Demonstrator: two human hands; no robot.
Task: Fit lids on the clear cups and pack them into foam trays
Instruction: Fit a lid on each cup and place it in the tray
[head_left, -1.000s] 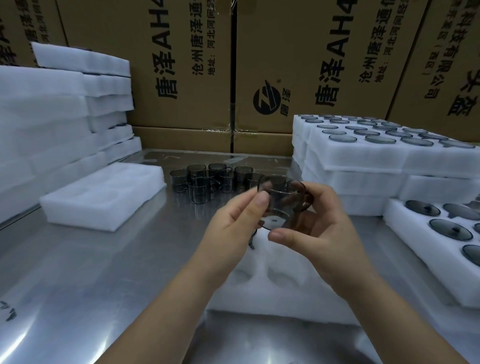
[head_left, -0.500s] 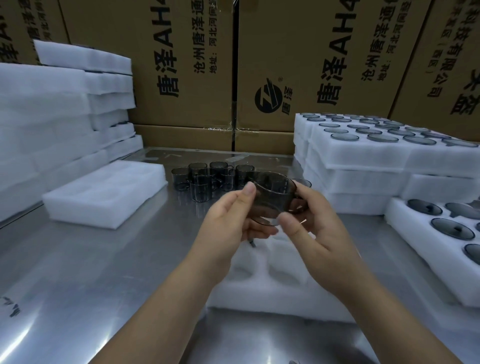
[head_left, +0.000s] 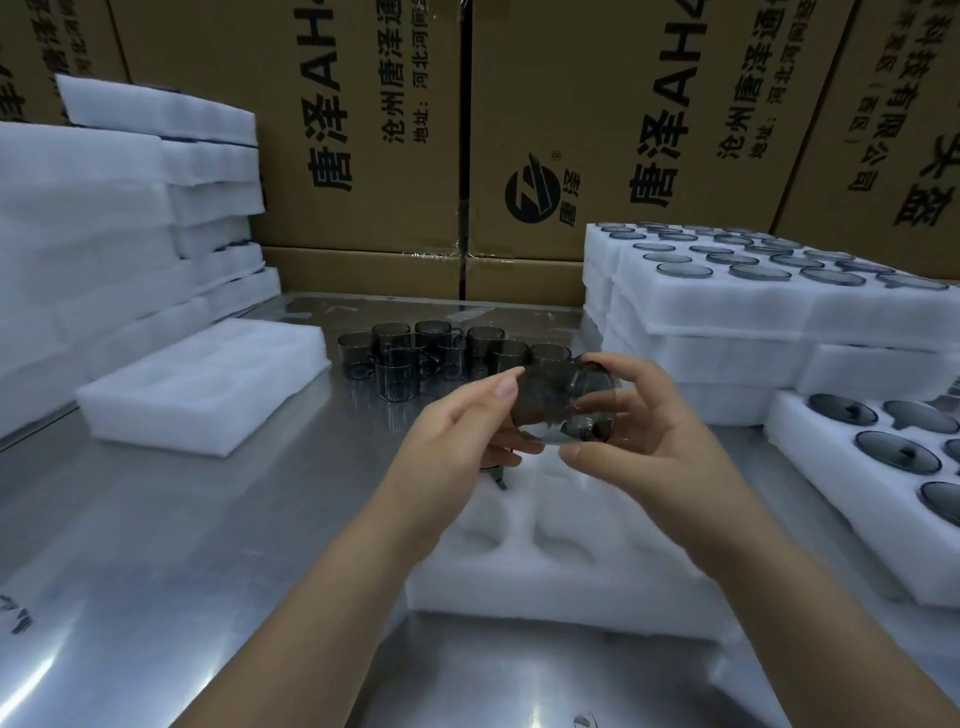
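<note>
Both hands grasp one smoky glass cup, tipped on its side.
The left hand pinches one end and the right hand curls round the other, holding it above the foam tray at 6 o'clock. This looks like the pre-lidding step. Next comes righting the cup and taking a lid from 3 o'clock. Loose cups wait at 11 o'clock.

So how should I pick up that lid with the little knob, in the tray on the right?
Pinch the knob on the lid from straight above. It lies flat, sunk in the foam tray, so its rim is hard to reach.
</note>
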